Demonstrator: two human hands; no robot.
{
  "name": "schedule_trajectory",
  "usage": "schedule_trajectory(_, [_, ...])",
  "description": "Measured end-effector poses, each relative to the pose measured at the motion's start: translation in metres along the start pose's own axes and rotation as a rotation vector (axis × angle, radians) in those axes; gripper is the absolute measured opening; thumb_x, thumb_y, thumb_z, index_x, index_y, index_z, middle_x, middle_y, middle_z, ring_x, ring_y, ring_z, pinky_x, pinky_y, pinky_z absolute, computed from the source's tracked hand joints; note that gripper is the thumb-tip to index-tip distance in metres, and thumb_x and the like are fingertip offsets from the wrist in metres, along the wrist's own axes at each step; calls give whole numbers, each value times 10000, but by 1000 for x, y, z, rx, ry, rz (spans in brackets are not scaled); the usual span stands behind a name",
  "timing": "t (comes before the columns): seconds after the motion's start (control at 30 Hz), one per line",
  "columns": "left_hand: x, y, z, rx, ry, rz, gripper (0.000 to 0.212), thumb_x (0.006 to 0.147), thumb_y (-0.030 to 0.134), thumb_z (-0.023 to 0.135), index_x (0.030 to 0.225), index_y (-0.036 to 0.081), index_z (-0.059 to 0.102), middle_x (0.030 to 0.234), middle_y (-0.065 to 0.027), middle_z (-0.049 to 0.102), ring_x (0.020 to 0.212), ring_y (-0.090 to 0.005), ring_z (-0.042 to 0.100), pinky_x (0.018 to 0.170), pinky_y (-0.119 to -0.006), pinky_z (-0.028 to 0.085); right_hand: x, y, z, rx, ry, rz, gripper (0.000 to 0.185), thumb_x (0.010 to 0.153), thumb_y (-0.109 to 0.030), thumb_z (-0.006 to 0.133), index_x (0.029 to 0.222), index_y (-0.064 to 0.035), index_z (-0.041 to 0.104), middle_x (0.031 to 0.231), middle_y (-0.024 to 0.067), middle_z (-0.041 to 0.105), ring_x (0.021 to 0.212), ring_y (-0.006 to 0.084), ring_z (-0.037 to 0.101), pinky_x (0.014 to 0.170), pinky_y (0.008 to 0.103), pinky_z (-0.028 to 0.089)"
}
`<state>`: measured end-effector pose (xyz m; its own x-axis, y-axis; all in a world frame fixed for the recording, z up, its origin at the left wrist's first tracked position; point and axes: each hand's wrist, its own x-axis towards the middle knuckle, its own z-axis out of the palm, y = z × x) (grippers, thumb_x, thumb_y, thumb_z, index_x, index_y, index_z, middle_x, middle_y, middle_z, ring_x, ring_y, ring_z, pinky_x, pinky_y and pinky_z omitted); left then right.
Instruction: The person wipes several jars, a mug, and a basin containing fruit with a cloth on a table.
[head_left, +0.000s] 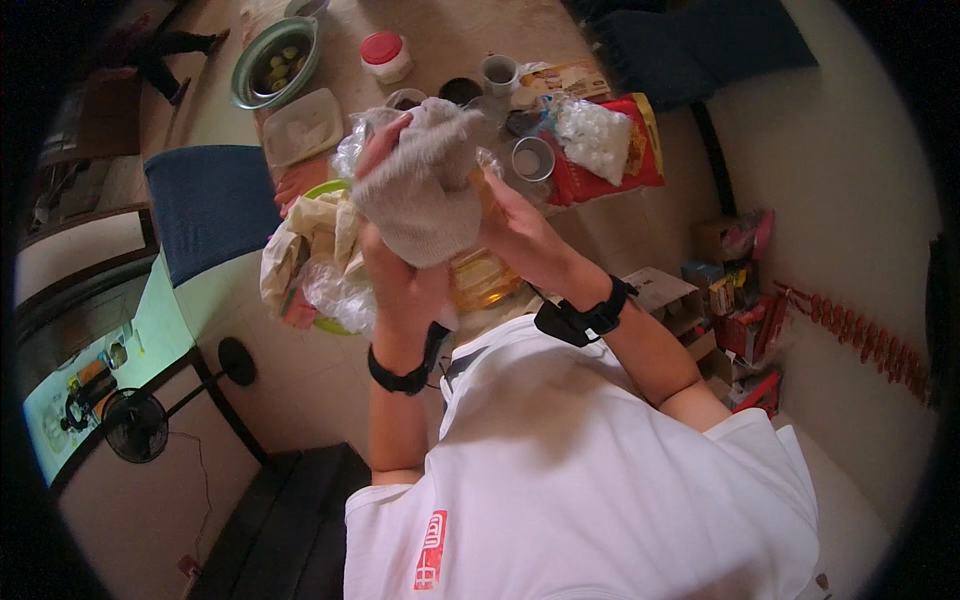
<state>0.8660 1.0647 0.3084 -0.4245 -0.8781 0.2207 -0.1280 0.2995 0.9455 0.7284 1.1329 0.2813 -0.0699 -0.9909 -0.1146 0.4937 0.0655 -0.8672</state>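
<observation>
A bunched, light grey knitted cloth (427, 202) is held up over the near edge of the table between my two hands. My left hand (401, 270) grips it from below and the left, and its fingers curl over the cloth's upper left side. My right hand (521, 217) is at its right side, thumb up. Next to that thumb is a small orange-brown piece (484, 187), partly hidden, with clear plastic by it. Whether the right hand grips the cloth or only this piece is unclear. Below the hands, a clear container (487, 281) looks yellow.
Left of my hands, cream cloth (322, 225) and plastic bags fill a lime-green basin (330, 326). Beyond are a green basin (311, 82), a translucent tray (304, 127) and a red-lidded jar (386, 56). On the right are a metal cup (532, 159) and a bag of white pieces (596, 139).
</observation>
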Motion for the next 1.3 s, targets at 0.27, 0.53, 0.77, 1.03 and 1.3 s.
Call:
schedule_trajectory(0.27, [38,-2,-55,-335,-106,-371,413,907,158,588,1274,-30,553,1225,-73,605,1113,-148,554,962,-305,442,-6,-2,17,-83,-158,49,643,891,-200,757,1408,-35,413,1277,70,597,1184,157,560,1017,329,461])
schedule_trajectory(0.53, [23,36,-22,888,-454,282,441,743,283,701,1122,58,688,1219,-70,649,1175,-315,581,996,-457,455,5,34,-3,-669,-171,-254,590,826,-215,760,1339,-84,498,1327,149,574,1244,326,534,1105,422,368])
schedule_trajectory(0.77, [-15,4,-18,862,-374,483,360,788,315,653,1068,100,722,1354,-83,600,1370,-342,446,1140,-571,299,20,53,-19,-513,93,-224,490,936,-199,618,1382,-74,459,1342,113,552,1209,249,554,1042,362,440])
schedule_trajectory(1.03, [-81,-60,29,-28,151,50,511,915,187,610,1383,11,509,1485,-192,452,1353,-355,456,1148,-513,299,29,10,-4,127,74,-57,594,955,-148,641,1465,-92,344,1386,69,514,1267,171,509,1088,339,416])
schedule_trajectory(1.3, [-45,-101,-26,-807,111,-371,439,1035,145,448,1452,31,367,1393,-99,497,1235,-218,521,1048,-363,435,6,20,16,-78,-7,-111,837,811,-186,825,1483,-116,330,1474,93,414,1377,229,389,1160,407,315])
